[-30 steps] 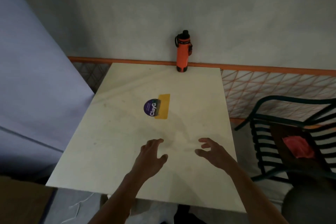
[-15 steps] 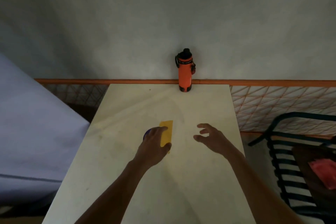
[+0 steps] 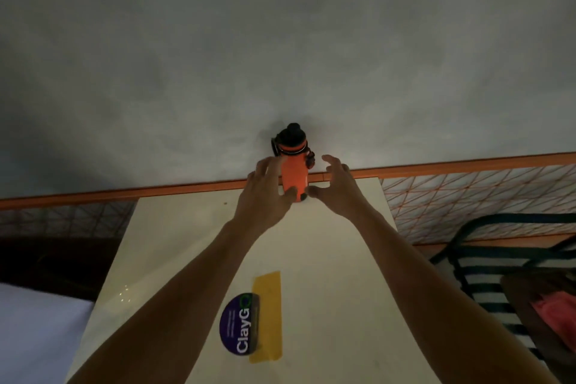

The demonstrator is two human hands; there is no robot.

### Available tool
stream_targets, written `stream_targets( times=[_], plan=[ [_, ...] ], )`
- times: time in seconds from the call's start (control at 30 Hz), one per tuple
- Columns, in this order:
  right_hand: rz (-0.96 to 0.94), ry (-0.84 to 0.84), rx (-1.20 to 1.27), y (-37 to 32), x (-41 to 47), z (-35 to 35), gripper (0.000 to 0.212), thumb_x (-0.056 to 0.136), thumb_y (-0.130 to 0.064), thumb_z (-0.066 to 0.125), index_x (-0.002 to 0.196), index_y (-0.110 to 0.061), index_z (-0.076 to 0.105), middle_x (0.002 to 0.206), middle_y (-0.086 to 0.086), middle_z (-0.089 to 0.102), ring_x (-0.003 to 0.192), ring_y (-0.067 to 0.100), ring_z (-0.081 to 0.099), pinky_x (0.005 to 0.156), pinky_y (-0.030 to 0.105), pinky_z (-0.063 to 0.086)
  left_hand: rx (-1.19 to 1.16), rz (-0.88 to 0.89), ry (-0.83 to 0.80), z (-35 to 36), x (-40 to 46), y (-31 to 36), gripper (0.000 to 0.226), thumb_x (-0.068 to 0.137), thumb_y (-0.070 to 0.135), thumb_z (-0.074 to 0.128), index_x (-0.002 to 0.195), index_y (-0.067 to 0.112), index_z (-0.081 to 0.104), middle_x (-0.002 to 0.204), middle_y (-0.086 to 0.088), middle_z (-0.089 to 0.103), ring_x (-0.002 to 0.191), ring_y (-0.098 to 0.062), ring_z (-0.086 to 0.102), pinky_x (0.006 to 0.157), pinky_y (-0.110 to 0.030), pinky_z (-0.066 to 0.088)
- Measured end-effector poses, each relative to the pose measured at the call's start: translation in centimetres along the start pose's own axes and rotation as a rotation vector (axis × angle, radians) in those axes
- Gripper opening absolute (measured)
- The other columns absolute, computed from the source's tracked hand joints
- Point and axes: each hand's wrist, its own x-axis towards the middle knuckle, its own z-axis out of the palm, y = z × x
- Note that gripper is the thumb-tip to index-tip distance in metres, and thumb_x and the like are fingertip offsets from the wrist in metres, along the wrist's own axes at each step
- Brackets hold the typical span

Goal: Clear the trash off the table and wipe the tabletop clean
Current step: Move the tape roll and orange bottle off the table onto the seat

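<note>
An orange bottle with a black cap stands upright at the far edge of the pale table, against the wall. My left hand reaches to its left side, fingers spread, thumb at the bottle's base. My right hand is spread open just right of it, thumb near the base. Neither hand has closed around the bottle. Nearer me a round purple "ClayGo" sticker overlaps a yellow strip, flat on the tabletop between my forearms.
A grey wall with an orange rail runs behind the table. A dark slatted chair stands to the right, with a red cloth on its seat. A pale blue-white surface lies at the lower left.
Both hands have moved forward from the table's middle, past the sticker and yellow strip, to either side of the orange bottle. The view has tilted up toward the wall.
</note>
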Motion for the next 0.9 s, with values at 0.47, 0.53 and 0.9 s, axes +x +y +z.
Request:
stream_targets(
  times=[0.47, 0.53, 0.9],
  plan=[
    [0.02, 0.019, 0.172, 3.1, 11.1, 6.2, 0.118, 0.06, -0.028, 0.088, 0.154, -0.028, 0.017, 0.146, 0.002, 0.042, 0.125, 0.018, 0.05, 0.101, 0.04, 0.049, -0.079, -0.063, 0.023, 4.0, 14.6, -3.3, 0.103, 0.072, 0.056, 0.081, 0.154, 0.039, 0.02, 0.155, 0.002, 0.039, 0.133, -0.028, 0.051, 0.106, -0.05, 0.047],
    [0.007, 0.035, 0.226, 3.7, 12.1, 7.3, 0.109, 0.053, -0.036, 0.085, 0.146, -0.031, 0.027, 0.137, -0.004, 0.053, 0.119, 0.017, 0.057, 0.095, 0.046, 0.055, -0.088, -0.063, 0.037, 4.4, 15.3, -3.8, 0.096, 0.068, 0.057, 0.082, 0.148, 0.037, 0.033, 0.143, 0.004, 0.052, 0.127, -0.025, 0.056, 0.104, -0.049, 0.048],
    [-0.001, 0.179, 0.209, 4.2, 8.4, 8.5, 0.074, 0.066, -0.029, 0.087, 0.126, -0.037, 0.043, 0.11, -0.015, 0.065, 0.091, 0.002, 0.061, 0.068, 0.017, 0.046, -0.144, -0.014, 0.139, 4.5, 10.3, -3.2, 0.083, 0.064, 0.047, 0.088, 0.134, 0.037, 0.046, 0.128, 0.015, 0.062, 0.118, -0.011, 0.061, 0.099, -0.042, 0.053]
  ],
)
